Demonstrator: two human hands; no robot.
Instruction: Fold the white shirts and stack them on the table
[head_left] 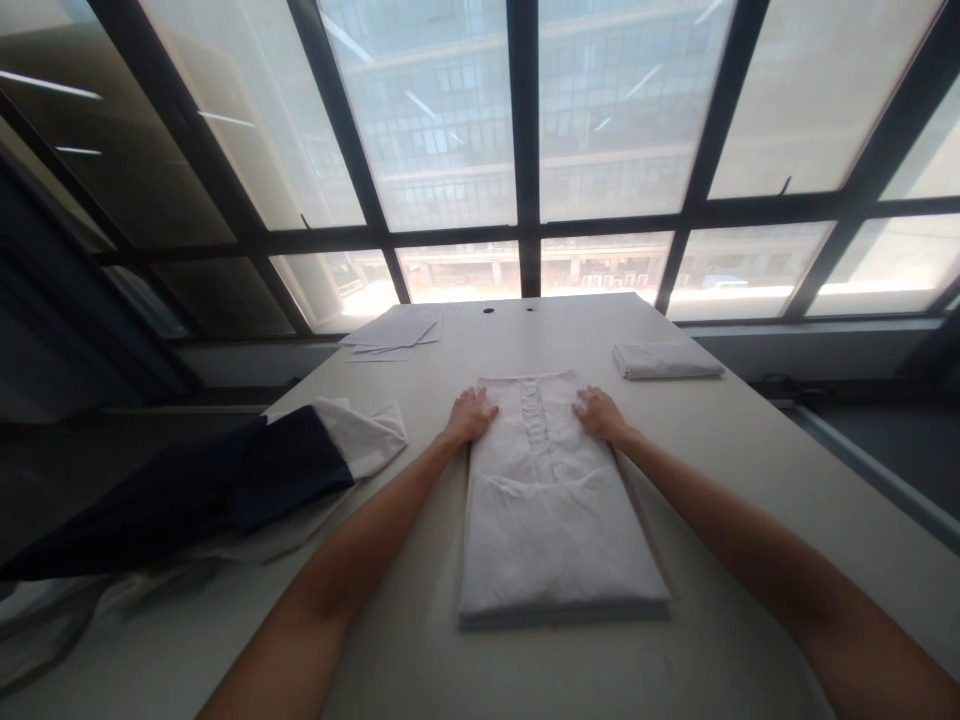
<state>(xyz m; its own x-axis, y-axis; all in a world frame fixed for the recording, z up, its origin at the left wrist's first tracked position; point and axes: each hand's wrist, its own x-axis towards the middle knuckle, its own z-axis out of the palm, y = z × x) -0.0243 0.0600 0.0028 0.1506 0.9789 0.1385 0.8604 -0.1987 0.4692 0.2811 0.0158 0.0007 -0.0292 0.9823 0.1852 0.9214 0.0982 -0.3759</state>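
A white garment (pixel 559 540) lies in a long, flat folded shape in front of me, with a gathered strip down the middle of its far part. A curved edge crosses it about halfway along. My left hand (pixel 472 413) rests with fingers spread on its far left edge. On the far right edge lies my right hand (pixel 598 411), fingers also apart. Both palms face down, and neither hand grips the cloth. The near end of the garment sits flat on the white table (pixel 405 660).
A folded white cloth (pixel 667 360) lies at the table's right edge. Papers (pixel 394 332) are at the far left. Dark navy and white clothes (pixel 292 470) are heaped along the left side, hanging over the edge. Large windows (pixel 450 120) stand beyond the table.
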